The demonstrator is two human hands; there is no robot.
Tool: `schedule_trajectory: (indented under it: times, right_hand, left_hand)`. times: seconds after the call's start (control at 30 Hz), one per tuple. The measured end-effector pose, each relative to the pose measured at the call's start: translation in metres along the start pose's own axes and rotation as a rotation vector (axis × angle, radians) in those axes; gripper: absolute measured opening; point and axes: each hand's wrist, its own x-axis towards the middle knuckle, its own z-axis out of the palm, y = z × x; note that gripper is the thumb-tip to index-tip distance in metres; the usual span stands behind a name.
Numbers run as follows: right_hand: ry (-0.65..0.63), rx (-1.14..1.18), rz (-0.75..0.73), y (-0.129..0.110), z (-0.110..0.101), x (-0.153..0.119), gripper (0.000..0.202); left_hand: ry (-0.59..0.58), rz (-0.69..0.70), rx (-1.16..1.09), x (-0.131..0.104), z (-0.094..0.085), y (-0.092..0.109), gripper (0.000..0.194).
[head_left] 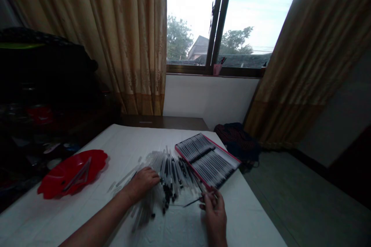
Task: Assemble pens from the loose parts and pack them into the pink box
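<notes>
A pile of clear gel pen parts (pixel 169 170), barrels and black caps among them, lies loose across the middle of the table. My left hand (pixel 145 180) rests on the left side of this pile, its fingers curled together; whatever is under them is hidden. To the right, my right hand (pixel 215 208) pinches a thin dark pen refill (pixel 191 202) that points left, low over the table. Just beyond that hand, a pink-edged box (pixel 238 161) holds two rows of clear pens with dark ends, laid side by side.
On the left of the white-covered table (pixel 116 142) stands a red scalloped plate (pixel 100 156) with a few clear pieces in it. Dark cluttered furniture borders the left side. Past the far right corner is a dark cloth bundle (pixel 239 142). A pink cup (pixel 216 69) sits on the windowsill.
</notes>
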Motion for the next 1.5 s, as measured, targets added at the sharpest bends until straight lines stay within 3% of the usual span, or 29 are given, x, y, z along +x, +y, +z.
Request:
schedule_trajectory:
  times: [0.13,0.17,0.27,0.33,0.47,0.57,0.77,1.03,1.13,1.27,1.4,1.5]
  right_hand:
    - [0.021,0.012,0.009,-0.002,0.0,-0.002,0.058]
    - [0.026,0.016,0.015,-0.003,0.0,-0.003,0.058]
    - [0.036,0.033,0.034,-0.012,0.0,-0.011,0.055]
    - [0.035,0.044,0.034,-0.022,0.003,-0.019,0.052]
    - [-0.004,0.053,-0.009,-0.047,0.013,-0.033,0.047]
    - [-0.043,0.066,-0.036,-0.057,0.022,-0.04,0.046]
    - [-0.113,0.067,-0.032,-0.054,0.029,-0.047,0.048]
    - [-0.226,-0.021,-0.102,-0.049,0.031,-0.054,0.04]
    - [-0.287,-0.118,-0.169,-0.036,0.032,-0.062,0.03]
    - [-0.486,-0.297,-0.419,-0.006,0.031,-0.078,0.023]
    - [-0.575,-0.484,-0.559,0.025,0.03,-0.091,0.04]
    - [-0.645,-0.599,-0.639,0.034,0.028,-0.092,0.055]
  left_hand:
    - [0.13,-0.079,0.0,-0.018,-0.005,0.019,0.023]
    - [0.222,-0.142,-0.024,-0.024,-0.003,0.029,0.023]
    - [0.333,-0.259,-0.063,-0.045,0.012,0.069,0.025]
    - [0.466,-0.379,-0.231,-0.056,0.024,0.095,0.021]
    - [0.544,-0.451,-0.427,-0.067,0.037,0.124,0.022]
    - [0.53,-0.491,-0.471,-0.066,0.037,0.127,0.021]
    - [0.526,-0.431,-0.464,-0.067,0.03,0.122,0.02]
    - [0.37,-0.404,-0.354,-0.075,0.024,0.123,0.025]
    - [0.379,-0.407,-0.371,-0.076,0.026,0.125,0.025]
    - [0.408,-0.436,-0.414,-0.079,0.033,0.127,0.027]
    - [0.453,-0.434,-0.422,-0.082,0.04,0.124,0.026]
    - [0.456,-0.443,-0.436,-0.084,0.043,0.121,0.024]
